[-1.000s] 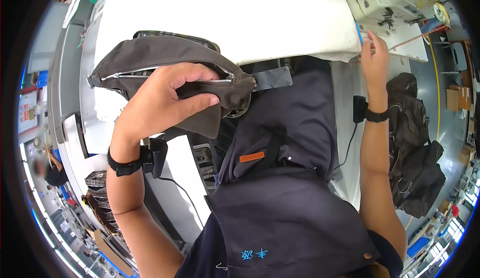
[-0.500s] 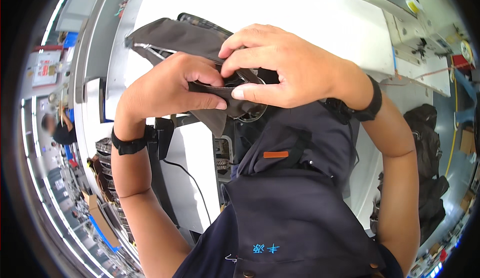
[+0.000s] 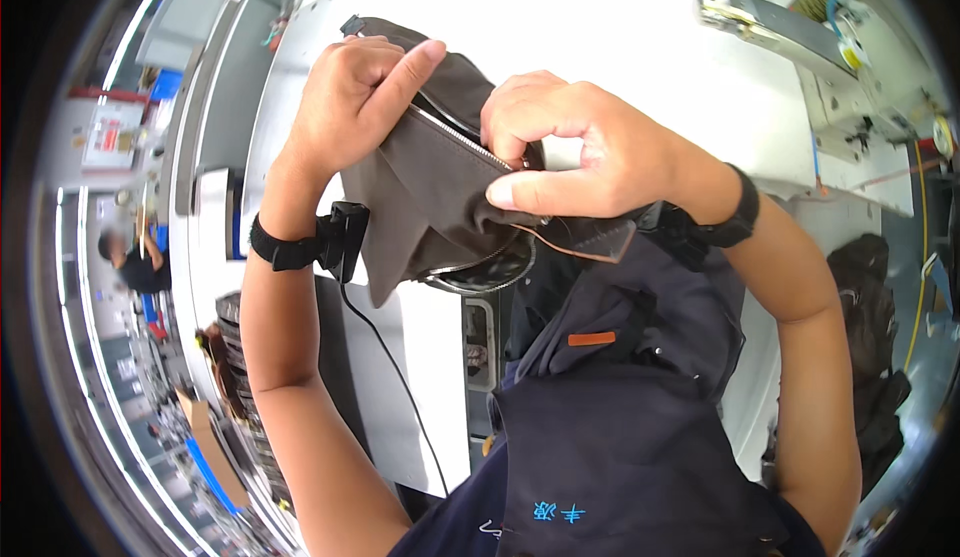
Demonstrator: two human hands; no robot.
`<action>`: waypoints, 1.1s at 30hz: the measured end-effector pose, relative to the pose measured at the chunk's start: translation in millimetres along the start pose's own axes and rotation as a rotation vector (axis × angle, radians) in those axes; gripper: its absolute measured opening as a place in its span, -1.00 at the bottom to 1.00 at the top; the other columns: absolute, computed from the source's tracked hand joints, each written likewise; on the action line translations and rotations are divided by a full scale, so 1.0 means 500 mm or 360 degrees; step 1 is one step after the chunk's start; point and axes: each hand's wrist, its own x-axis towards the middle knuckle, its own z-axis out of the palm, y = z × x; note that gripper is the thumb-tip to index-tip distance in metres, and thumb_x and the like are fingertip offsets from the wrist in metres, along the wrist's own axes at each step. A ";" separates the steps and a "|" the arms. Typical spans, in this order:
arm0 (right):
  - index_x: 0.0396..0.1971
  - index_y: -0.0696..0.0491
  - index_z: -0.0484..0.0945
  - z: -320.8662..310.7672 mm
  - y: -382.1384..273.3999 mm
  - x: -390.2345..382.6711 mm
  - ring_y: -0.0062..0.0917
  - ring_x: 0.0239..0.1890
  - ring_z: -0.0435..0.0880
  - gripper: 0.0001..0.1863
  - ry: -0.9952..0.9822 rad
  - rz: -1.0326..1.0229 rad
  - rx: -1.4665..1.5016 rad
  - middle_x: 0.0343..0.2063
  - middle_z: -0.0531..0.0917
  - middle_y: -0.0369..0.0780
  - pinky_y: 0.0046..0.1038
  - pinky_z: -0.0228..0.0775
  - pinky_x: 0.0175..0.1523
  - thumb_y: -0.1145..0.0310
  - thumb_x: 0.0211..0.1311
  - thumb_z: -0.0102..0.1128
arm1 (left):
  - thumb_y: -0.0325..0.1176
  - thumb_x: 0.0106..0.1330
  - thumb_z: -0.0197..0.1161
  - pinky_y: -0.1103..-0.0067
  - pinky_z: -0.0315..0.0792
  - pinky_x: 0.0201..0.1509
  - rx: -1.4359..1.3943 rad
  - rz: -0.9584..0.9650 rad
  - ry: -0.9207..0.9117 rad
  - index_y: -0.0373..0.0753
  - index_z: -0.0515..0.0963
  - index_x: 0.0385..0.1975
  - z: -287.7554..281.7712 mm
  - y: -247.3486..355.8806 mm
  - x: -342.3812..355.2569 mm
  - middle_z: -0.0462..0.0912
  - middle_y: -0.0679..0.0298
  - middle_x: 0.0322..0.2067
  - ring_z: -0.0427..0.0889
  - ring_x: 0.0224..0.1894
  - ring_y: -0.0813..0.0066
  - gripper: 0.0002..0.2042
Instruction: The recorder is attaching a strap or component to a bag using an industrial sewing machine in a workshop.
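Holding brown fabric bag (image 3: 430,192) in both hands, top zip gaping

Grips bag over near side of white tabletop (image 3: 630,47), just above apron (image 3: 620,437). Clasps its upper left part in left hand (image 3: 350,102), with thumb laid across upper panel; can't see all of those fingertips. Pinches near right end of metal zipper (image 3: 465,140) between thumb and curled fingers of right hand (image 3: 610,152).

Leaves broad stretch of tabletop beyond bag and rightward to machine (image 3: 780,37) at upper right. Runs tighter on near side: hemmed by forearms left and right, by apron below. Trails thin black cable (image 3: 390,357) from left wrist strap (image 3: 285,247), well below bag.

Looks matte, soft, creased; droops to pointed corner at lower left. Has straight toothed edge along top opening, plus second, curved zip opening (image 3: 485,275) at lower edge, with mottled lining inside. Sticks out flat, brown-edged strip (image 3: 605,242) at right, below right hand.
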 end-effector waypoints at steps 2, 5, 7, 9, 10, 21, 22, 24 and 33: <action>-0.48 0.11 0.52 -0.001 0.017 -0.029 -0.42 -0.23 0.56 -0.77 0.0150 0.0158 0.0039 -0.41 0.60 -0.23 -0.37 0.35 0.04 0.35 0.17 0.41 | -0.27 0.42 0.28 0.35 0.10 -0.54 -0.0037 0.0129 0.0162 -0.35 0.34 -0.75 0.026 -0.015 0.049 0.24 0.17 -0.78 0.13 -0.69 0.31 -0.51; -0.44 0.14 0.48 -0.019 0.034 -0.088 -0.53 -0.17 0.53 -0.77 0.0529 0.0439 0.0213 -0.33 0.59 -0.27 -0.47 0.33 0.05 0.42 0.23 0.39 | -0.29 0.42 0.28 0.35 0.13 -0.54 0.0015 0.0296 0.0152 -0.36 0.33 -0.75 0.081 -0.016 0.154 0.26 0.14 -0.77 0.16 -0.70 0.26 -0.52; -0.42 0.14 0.49 -0.046 0.033 -0.131 -0.60 -0.17 0.49 -0.80 0.0673 0.0482 0.0148 -0.31 0.58 -0.29 -0.48 0.32 0.03 0.44 0.25 0.37 | -0.31 0.40 0.27 0.33 0.17 -0.53 -0.0034 0.0407 0.0127 -0.38 0.31 -0.74 0.130 -0.005 0.230 0.29 0.08 -0.76 0.20 -0.70 0.20 -0.53; -0.42 0.14 0.50 -0.065 0.026 -0.160 -0.66 -0.16 0.46 -0.81 0.1023 0.0550 0.0379 -0.28 0.57 -0.33 -0.50 0.32 0.01 0.44 0.27 0.36 | -0.30 0.37 0.26 0.30 0.21 -0.50 -0.0027 0.0507 0.0108 -0.39 0.31 -0.73 0.175 0.008 0.308 0.33 0.03 -0.74 0.25 -0.67 0.11 -0.54; -0.41 0.14 0.54 -0.073 0.022 -0.171 -0.73 -0.26 0.48 -0.86 0.1189 0.0605 0.0493 -0.36 0.58 -0.37 -0.56 0.35 -0.11 0.44 0.30 0.31 | -0.27 0.36 0.26 0.30 0.25 -0.47 -0.0002 0.0561 0.0111 -0.39 0.38 -0.71 0.199 0.014 0.355 0.41 -0.02 -0.68 0.34 -0.63 0.03 -0.57; -0.48 0.14 0.66 -0.168 0.052 -0.185 -0.83 -0.47 0.45 -0.82 0.1877 0.0756 0.0545 -0.57 0.60 -0.43 -0.65 0.29 -0.36 0.37 0.28 0.31 | -0.34 0.39 0.20 0.37 0.52 -0.06 -0.0299 0.0974 -0.0018 -0.27 0.63 0.03 0.319 0.012 0.569 0.72 0.11 -0.13 0.68 -0.15 0.19 -0.72; -0.49 0.15 0.66 -0.169 0.054 -0.184 -0.82 -0.47 0.45 -0.82 0.1867 0.0726 0.0483 -0.56 0.60 -0.43 -0.64 0.29 -0.35 0.38 0.28 0.31 | -0.38 0.47 0.11 0.41 0.46 0.12 -0.0089 0.0686 -0.0225 -0.27 0.56 0.17 0.312 0.014 0.565 0.63 0.09 0.06 0.61 0.05 0.21 -0.67; -0.49 0.17 0.65 -0.164 0.053 -0.183 -0.80 -0.46 0.45 -0.81 0.1832 0.0817 0.0549 -0.57 0.61 -0.41 -0.60 0.29 -0.34 0.38 0.27 0.32 | -0.37 0.46 0.13 0.41 0.47 0.11 0.0024 0.0571 -0.0281 -0.28 0.57 0.16 0.296 0.021 0.548 0.63 0.08 0.05 0.61 0.04 0.20 -0.68; -0.51 0.20 0.60 -0.165 0.072 -0.176 -0.69 -0.45 0.45 -0.84 0.1892 0.0669 0.0140 -0.57 0.59 -0.29 -0.52 0.29 -0.30 0.45 0.23 0.29 | -0.36 0.41 0.22 0.40 0.49 0.09 0.0106 0.0305 -0.0362 -0.30 0.58 0.11 0.250 0.004 0.489 0.65 0.03 -0.01 0.64 0.00 0.13 -0.68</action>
